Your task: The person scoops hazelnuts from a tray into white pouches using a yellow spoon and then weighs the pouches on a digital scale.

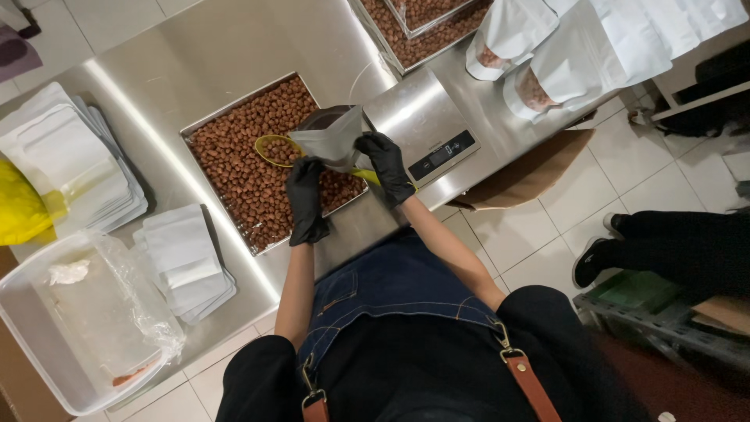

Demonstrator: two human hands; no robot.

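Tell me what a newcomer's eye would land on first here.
Probably the two black-gloved hands at centre: the left hand and right hand hold a grey pouch and a yellow scoop over a steel tray of brown nuts. Right of it sits a scale; white pouches lie stacked at left.

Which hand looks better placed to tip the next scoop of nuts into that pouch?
The right hand, probably: it holds the yellow scoop, already loaded, beside the pouch mouth over the tray of nuts. The left hand is busy gripping the pouch's lower edge.

Steel counter (234, 47), white tiled floor (625, 180)
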